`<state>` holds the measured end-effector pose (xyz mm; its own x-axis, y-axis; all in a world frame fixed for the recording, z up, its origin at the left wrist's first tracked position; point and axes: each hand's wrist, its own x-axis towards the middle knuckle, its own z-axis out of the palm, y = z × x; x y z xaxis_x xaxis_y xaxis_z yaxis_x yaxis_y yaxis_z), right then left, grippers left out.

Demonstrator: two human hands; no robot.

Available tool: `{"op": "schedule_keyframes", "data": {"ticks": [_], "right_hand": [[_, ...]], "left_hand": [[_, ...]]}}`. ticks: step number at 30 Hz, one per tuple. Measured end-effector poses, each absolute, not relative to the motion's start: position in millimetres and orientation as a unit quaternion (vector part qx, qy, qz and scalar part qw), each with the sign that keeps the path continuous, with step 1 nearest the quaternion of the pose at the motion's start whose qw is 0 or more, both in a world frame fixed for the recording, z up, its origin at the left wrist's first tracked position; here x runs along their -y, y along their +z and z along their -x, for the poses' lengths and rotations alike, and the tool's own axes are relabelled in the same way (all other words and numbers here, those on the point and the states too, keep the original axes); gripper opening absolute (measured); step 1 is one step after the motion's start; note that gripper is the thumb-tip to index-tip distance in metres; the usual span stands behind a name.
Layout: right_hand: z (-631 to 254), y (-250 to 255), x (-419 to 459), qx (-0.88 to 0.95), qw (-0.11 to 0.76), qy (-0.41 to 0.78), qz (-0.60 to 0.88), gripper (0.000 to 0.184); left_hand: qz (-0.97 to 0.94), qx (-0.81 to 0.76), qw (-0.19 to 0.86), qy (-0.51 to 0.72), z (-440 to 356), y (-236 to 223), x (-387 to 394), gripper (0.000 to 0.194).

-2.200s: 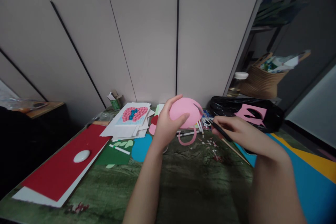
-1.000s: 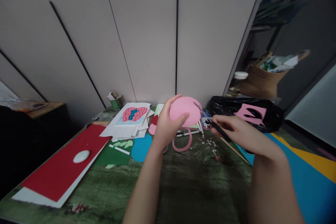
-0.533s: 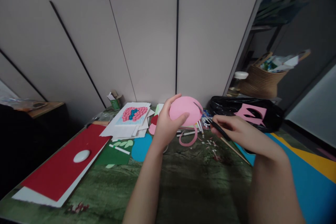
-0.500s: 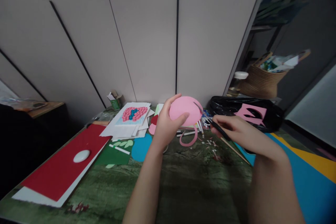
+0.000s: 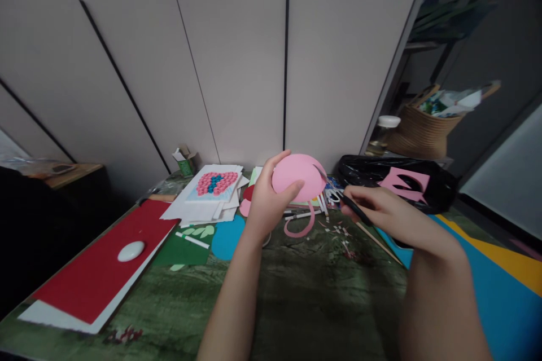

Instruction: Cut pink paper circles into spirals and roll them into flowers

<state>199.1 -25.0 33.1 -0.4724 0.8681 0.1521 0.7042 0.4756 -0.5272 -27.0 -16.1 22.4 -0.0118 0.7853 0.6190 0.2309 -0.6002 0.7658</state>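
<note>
the scissors' (image 5: 355,210) handles are partly covered by the fingers of the right hand (image 5: 372,203), closed around them, and how far the blades are parted cannot be made out. the far edge of the rounded pink paper (image 5: 292,169) is gripped between thumb and fingers of the left hand (image 5: 266,203); the paper is held up above the table (image 5: 305,293), its right edge met by the blades. a thin, curled pink strip (image 5: 311,223) is seen hanging below, its upper end hard to trace. blue paper (image 5: 503,299) is cut off at the right of the view.

smooth red card (image 5: 97,259) is topped by a glossy white oval object (image 5: 131,251). the mottled green tabletop is backed by plain pale cupboard doors (image 5: 228,67), and a ribbed, woven basket (image 5: 421,132) is seen at right.
</note>
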Motion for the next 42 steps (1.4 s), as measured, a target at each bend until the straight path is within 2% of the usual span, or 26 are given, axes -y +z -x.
{"op": "schedule_keyframes", "data": {"ticks": [25,42], "right_hand": [[-199.6,32.1,27.3,0.829,0.203,0.181,0.489,0.031],[-205.4,31.4,26.7,0.838,0.200,0.197,0.468,0.028]], "left_hand": [[-0.716,-0.370,0.231,0.545,29.3,27.3,21.2,0.052],[-0.694,-0.354,0.266,0.568,30.4,20.8,15.2,0.054]]}}
